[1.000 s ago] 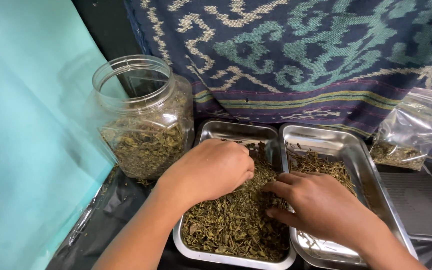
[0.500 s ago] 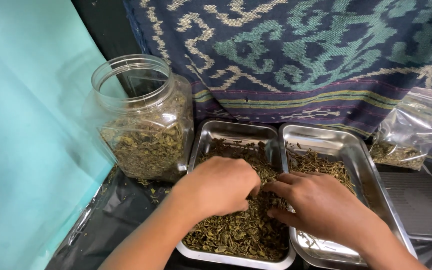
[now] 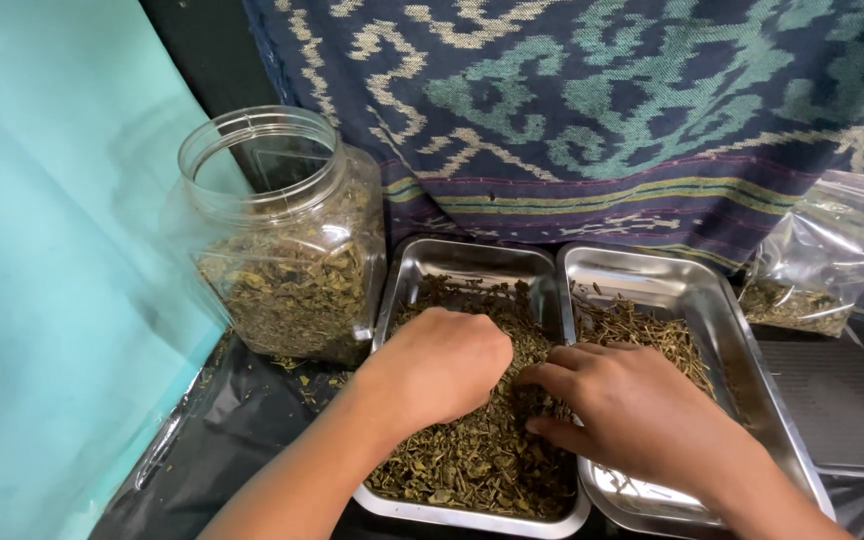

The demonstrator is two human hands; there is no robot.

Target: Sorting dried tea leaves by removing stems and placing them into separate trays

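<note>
Grip state: left hand (image 3: pixel 439 368) curled, knuckles up, fingers buried in the dried leaves (image 3: pixel 482 455) of the left steel tray (image 3: pixel 472 258); whether it holds any, cannot tell. Right hand (image 3: pixel 642 420) pinches leaves at the tray's right edge, beside the second tray (image 3: pixel 722 310); open jar (image 3: pixel 277 240) stands left of it

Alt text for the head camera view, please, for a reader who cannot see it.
A person's left hand and right hand dig into dried green leaves in a steel tray. A second steel tray holding twiggy bits sits alongside on the right, an open clear jar of leaves on the left, and a patterned cloth hangs behind.
</note>
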